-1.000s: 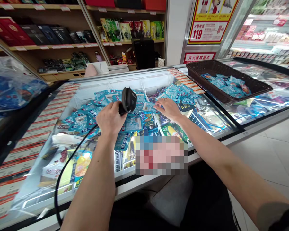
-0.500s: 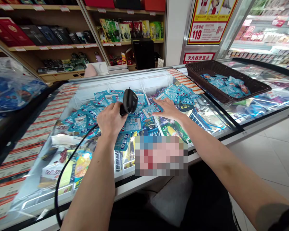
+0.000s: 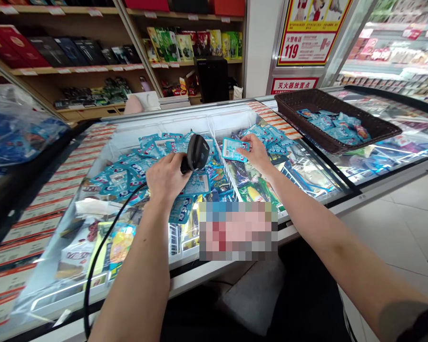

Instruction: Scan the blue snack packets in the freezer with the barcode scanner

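The barcode scanner (image 3: pixel 197 152) is black, with a rounded head and a dark handle from which a black cable (image 3: pixel 92 266) runs down and back toward the near edge. It sits in the left hand (image 3: pixel 167 178), which is closed around the handle, head tilted to the right. The blue packet (image 3: pixel 231 149), a small flat light-blue sachet with a white printed patch, is just right of the scanner's head, lifted above the heap of like packets and pinched at its right edge by the right hand (image 3: pixel 258 154), its face turned toward the scanner.
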Action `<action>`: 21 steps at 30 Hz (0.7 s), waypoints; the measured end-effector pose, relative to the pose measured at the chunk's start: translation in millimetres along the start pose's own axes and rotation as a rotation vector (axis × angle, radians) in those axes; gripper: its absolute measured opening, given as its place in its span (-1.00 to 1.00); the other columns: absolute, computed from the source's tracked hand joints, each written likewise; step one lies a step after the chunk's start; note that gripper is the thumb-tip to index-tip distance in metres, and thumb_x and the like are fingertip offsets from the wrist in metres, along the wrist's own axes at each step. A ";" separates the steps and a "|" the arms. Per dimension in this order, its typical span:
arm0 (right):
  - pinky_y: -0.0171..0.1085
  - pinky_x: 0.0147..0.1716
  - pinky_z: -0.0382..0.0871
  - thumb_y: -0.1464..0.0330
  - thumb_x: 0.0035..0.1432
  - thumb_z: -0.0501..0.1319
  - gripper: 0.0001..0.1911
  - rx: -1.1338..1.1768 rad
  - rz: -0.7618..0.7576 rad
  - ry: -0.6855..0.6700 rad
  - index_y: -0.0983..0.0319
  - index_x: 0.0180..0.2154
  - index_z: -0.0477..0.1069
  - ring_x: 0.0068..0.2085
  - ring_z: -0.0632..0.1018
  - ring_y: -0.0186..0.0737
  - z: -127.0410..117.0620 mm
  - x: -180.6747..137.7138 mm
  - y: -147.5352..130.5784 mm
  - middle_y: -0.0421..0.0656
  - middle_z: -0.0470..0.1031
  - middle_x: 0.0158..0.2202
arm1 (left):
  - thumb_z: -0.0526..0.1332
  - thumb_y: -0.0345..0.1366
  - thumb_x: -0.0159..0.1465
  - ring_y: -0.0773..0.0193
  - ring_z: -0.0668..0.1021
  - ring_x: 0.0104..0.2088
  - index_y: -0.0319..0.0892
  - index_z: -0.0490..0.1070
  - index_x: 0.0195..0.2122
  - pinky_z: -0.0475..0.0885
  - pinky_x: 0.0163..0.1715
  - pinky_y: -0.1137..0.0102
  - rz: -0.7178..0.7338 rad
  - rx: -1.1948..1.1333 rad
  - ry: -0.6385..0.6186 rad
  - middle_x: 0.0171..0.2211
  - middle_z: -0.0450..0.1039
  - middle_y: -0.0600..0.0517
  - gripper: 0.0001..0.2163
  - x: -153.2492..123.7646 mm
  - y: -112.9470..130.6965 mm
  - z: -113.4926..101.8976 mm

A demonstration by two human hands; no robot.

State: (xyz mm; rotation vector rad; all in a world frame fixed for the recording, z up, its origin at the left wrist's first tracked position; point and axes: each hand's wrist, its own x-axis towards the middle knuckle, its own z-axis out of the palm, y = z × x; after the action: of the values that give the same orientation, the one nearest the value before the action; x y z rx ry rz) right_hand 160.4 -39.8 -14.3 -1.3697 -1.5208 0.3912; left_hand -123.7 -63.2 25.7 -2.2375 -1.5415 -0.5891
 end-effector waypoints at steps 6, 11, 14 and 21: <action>-0.13 -0.25 0.43 0.01 0.06 0.22 -0.56 0.041 -0.017 0.136 0.18 -0.17 0.26 -0.22 0.51 -0.16 0.5 4.3 9.1 -0.12 0.48 -0.18 | 0.07 -0.14 0.25 0.06 0.53 -0.14 -0.08 0.42 -0.05 0.26 -0.33 0.29 0.156 0.003 -0.050 -0.19 0.52 -0.05 -0.69 -0.3 3.4 1.2; -0.17 -0.23 0.46 0.05 0.10 0.19 -0.52 0.081 -0.075 0.098 0.21 -0.04 0.31 -0.07 0.52 -0.11 -2.5 2.9 3.4 -0.06 0.48 -0.03 | 0.06 -0.14 0.25 0.03 0.53 -0.11 -0.08 0.42 -0.04 0.29 -0.31 0.28 0.155 -0.016 -0.063 -0.17 0.52 -0.06 -0.68 -0.3 5.9 0.9; -0.17 -0.22 0.47 0.05 0.12 0.17 -0.55 0.094 -0.075 0.067 0.21 -0.07 0.37 -0.09 0.54 -0.12 -3.0 1.9 -0.2 -0.09 0.53 -0.08 | 0.07 -0.14 0.24 0.02 0.53 -0.09 -0.08 0.42 -0.03 0.31 -0.28 0.28 0.146 -0.031 -0.076 -0.15 0.52 -0.08 -0.67 -0.4 7.2 -0.2; -0.17 -0.26 0.48 0.05 0.07 0.21 -0.57 0.112 -0.033 0.098 0.23 -0.17 0.38 -0.16 0.55 -0.13 -1.7 0.8 -4.1 -0.08 0.55 -0.16 | 0.08 -0.13 0.24 0.03 0.53 -0.12 -0.07 0.41 -0.02 0.30 -0.31 0.28 0.179 -0.019 -0.080 -0.16 0.52 -0.06 -0.67 -0.2 5.7 1.7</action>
State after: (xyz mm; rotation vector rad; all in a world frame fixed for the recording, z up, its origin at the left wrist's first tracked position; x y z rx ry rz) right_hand 159.7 -40.9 -10.0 -1.2570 -1.4183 0.3768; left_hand -118.2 -64.5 23.7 -2.4078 -1.3579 -0.4695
